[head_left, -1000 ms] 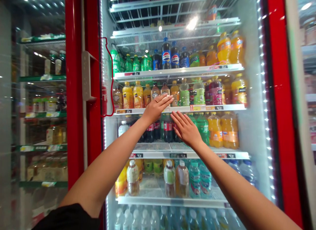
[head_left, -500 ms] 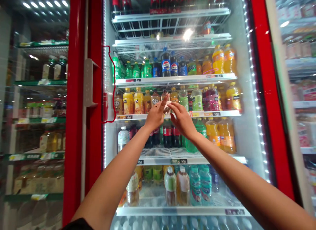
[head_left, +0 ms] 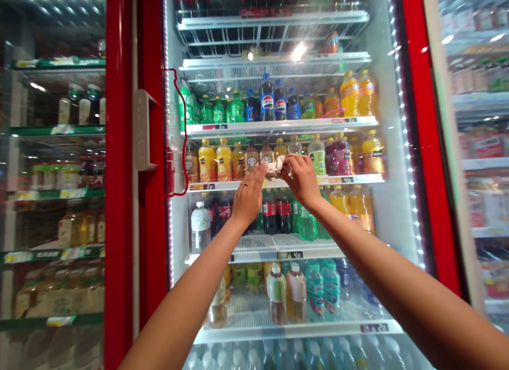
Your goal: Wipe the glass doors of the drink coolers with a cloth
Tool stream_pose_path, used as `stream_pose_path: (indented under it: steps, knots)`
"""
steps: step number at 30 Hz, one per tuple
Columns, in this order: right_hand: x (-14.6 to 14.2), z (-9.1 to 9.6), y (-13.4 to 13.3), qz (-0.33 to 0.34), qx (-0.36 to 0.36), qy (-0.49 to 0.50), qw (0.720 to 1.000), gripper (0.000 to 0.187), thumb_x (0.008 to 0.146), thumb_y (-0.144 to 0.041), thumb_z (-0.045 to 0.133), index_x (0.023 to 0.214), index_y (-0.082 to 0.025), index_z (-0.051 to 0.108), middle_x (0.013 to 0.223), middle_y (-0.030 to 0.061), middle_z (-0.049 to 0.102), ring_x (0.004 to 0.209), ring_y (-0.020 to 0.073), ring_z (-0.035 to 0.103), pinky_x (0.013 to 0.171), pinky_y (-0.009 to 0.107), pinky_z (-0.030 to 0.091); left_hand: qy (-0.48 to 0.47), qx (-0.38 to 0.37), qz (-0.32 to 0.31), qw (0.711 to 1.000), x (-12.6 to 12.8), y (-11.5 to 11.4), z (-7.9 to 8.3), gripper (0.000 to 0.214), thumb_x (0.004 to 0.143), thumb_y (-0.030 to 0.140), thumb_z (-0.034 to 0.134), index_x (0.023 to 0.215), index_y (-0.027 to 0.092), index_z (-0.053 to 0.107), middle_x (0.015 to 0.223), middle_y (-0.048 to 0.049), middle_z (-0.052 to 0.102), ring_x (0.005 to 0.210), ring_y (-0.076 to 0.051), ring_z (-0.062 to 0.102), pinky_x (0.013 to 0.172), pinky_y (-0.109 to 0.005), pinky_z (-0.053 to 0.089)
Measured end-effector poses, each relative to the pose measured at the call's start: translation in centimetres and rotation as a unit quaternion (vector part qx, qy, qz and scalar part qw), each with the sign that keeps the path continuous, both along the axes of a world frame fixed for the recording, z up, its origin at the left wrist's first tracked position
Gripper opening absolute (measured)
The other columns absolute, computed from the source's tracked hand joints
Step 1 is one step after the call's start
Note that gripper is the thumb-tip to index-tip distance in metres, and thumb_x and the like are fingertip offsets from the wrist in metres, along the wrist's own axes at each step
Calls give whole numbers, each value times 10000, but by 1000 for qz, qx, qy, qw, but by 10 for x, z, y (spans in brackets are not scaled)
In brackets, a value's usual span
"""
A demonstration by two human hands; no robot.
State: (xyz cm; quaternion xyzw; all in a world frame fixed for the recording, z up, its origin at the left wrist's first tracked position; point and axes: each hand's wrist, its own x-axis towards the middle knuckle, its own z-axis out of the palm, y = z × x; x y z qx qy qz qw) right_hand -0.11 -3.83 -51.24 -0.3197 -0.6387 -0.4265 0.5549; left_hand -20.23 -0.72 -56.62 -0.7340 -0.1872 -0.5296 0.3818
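My left hand [head_left: 247, 196] and my right hand [head_left: 303, 179] meet in front of the glass door [head_left: 389, 211] of a red drinks fridge [head_left: 427, 147]. Between their fingertips is a small crumpled white cloth [head_left: 275, 166], level with the second full shelf of juice bottles [head_left: 217, 159]. The right hand's fingers curl over the cloth and pinch it. The left hand's fingers are held together and touch its left end. A thin ring shows on the left hand. Cola bottles [head_left: 270, 210] stand on the shelf just below the hands.
The fridge door's handle [head_left: 143, 130] is on the left frame. Shelves behind the glass hold soda, juice, tea and water bottles. A second glass-fronted cooler [head_left: 59, 190] stands to the left, and store shelving [head_left: 485, 158] to the right.
A second ago the left hand lay on the glass with the cloth under its fingers, and the right hand was spread open lower down. The right hand has risen and closed on the cloth.
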Motion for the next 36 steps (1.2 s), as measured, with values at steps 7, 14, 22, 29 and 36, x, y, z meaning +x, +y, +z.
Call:
stream_pose_path:
  steps: [7, 14, 22, 29, 36]
  knots:
    - [-2, -23, 2, -40, 25, -84, 995, 344, 1032, -151, 519, 1255, -288, 742, 1376, 101, 735, 1324, 341, 605, 1062, 572, 591, 10, 22, 16, 1000, 6, 2, -30, 1019, 960, -16, 444, 1746, 257, -144, 1770, -92, 377, 1646, -230, 340, 1346, -468, 401]
    - [12, -56, 2, -29, -5, -105, 994, 646, 1013, -263, 611, 1639, -254, 456, 1680, 127, 522, 1638, 369, 367, 1244, 653, 502, 9, -6, 0, 1000, 4, 1, -33, 1034, 939, -41, 413, 1741, 286, -151, 1785, -63, 352, 1652, -242, 335, 1350, -502, 404]
    - [45, -26, 8, -14, 19, -80, 997, 361, 1047, -173, 520, 1288, -309, 750, 1528, 106, 632, 1430, 345, 598, 1160, 646, 566, -14, 11, -10, 1000, 4, 3, -33, 1020, 936, -59, 404, 1751, 274, -111, 1795, -78, 323, 1664, -254, 308, 1349, -549, 396]
    - [43, -45, 7, -19, 16, -101, 995, 466, 1026, -142, 510, 1446, -293, 644, 1496, 131, 631, 1481, 348, 548, 1217, 643, 541, 3, 18, -7, 1000, 6, 3, -34, 1014, 927, -57, 421, 1762, 264, -55, 1769, -90, 385, 1649, -244, 346, 1346, -515, 405]
    - [24, -19, 9, -6, -5, -138, 990, 452, 1068, -207, 518, 1496, -315, 616, 1543, 97, 618, 1555, 321, 482, 1272, 619, 505, 1, 23, -4, 1000, 6, 4, -34, 1028, 915, -57, 424, 1761, 261, -66, 1779, -86, 366, 1650, -239, 343, 1354, -502, 394]
